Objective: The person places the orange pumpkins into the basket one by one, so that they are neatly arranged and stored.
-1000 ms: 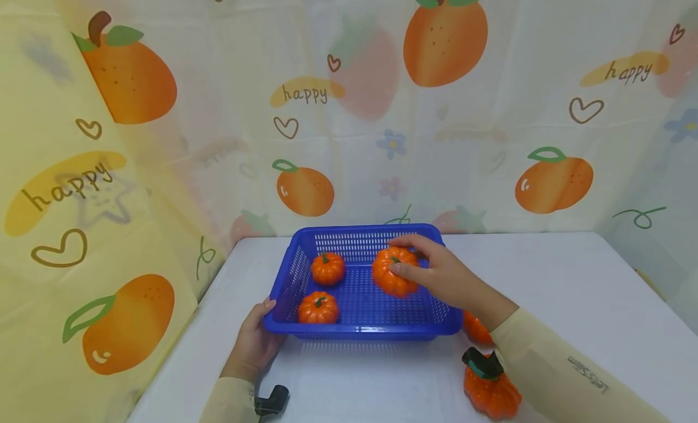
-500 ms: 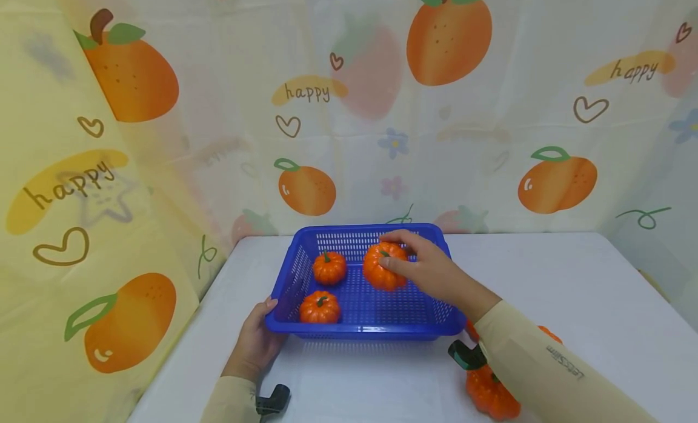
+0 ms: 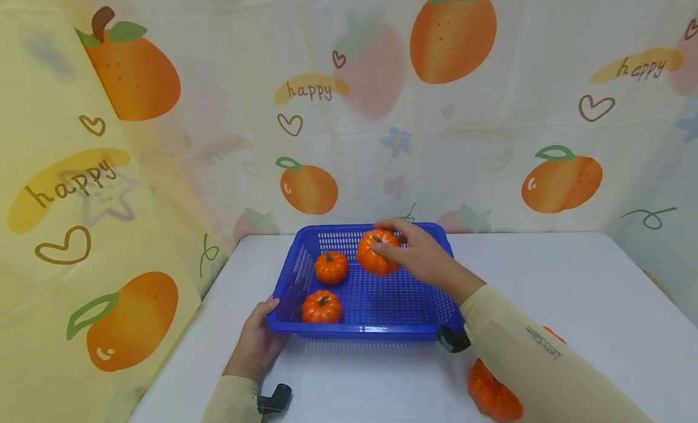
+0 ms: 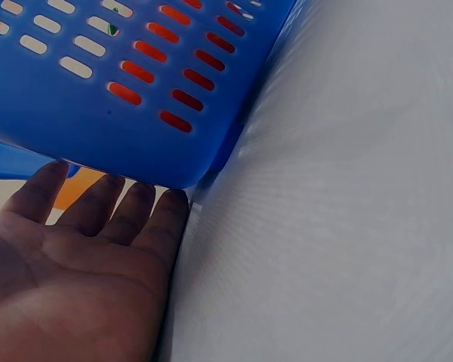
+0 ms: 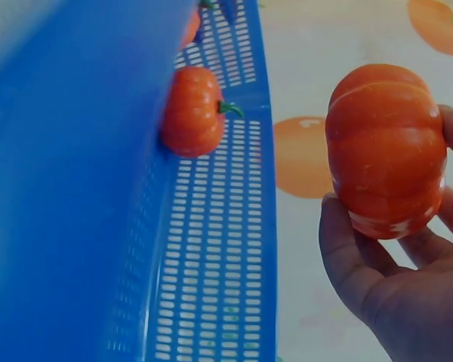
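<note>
A small orange toy pumpkin with a green stem is held by my right hand, the thumb on one side and the fingers round the other. In the head view it hangs over the back part of a blue plastic basket; the right wrist view shows the pumpkin off the basket floor. Two more toy pumpkins, one behind and one in front, sit in the basket's left half. My left hand holds the basket's front left corner, thumb at the rim and fingertips against the outer wall.
Right of the basket, a further orange pumpkin lies on the white tabletop, partly covered by my right sleeve. An orange edge shows behind that sleeve. A fruit-printed cloth hangs behind the table.
My right hand has lifted the pumpkin slightly and carried it left and toward the back of the basket. The left hand and the basket have stayed nearly still.
</note>
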A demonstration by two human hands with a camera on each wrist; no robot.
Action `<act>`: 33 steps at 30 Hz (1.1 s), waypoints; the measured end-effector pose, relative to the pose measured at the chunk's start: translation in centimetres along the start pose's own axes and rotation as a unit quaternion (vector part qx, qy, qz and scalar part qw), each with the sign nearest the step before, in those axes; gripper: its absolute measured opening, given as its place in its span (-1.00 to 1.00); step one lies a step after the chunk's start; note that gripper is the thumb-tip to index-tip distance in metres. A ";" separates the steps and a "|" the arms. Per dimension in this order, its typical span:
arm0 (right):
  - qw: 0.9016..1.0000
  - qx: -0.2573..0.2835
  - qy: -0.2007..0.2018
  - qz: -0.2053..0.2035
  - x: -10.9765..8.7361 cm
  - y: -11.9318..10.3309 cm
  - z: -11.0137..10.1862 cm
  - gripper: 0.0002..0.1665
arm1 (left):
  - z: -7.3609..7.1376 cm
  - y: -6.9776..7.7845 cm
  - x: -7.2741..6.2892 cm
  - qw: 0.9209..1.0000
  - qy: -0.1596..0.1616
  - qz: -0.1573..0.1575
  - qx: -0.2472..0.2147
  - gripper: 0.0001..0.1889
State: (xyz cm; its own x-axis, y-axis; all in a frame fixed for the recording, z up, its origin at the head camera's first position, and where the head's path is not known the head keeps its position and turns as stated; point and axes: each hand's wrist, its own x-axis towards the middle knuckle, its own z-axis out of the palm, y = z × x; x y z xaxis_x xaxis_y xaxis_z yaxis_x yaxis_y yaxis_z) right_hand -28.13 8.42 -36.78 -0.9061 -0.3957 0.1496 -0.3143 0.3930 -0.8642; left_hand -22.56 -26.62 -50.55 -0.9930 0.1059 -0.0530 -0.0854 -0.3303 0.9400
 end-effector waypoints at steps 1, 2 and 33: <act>1.000 -0.001 -0.001 0.001 0.2 -0.1 0.0 -0.34 | 0.0 0.0 0.0 1.000 0.001 0.000 0.001 -0.22; 1.000 0.001 -0.001 0.000 0.4 -0.2 0.1 -0.34 | 0.0 0.0 0.0 1.000 0.003 -0.001 0.002 -0.22; 1.000 0.007 0.011 0.015 6.0 1.8 2.0 -0.36 | 0.1 0.0 -0.1 1.000 -0.005 0.009 -0.017 -0.23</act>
State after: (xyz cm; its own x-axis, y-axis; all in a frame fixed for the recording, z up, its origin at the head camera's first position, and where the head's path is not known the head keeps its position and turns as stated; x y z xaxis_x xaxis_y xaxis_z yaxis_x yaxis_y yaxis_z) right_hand -33.56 5.12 -38.36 -0.9214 -0.3651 0.1332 -0.2822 0.3930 -0.8751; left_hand -22.44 -26.50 -50.49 -0.9936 0.1081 -0.0323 -0.0697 -0.3632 0.9291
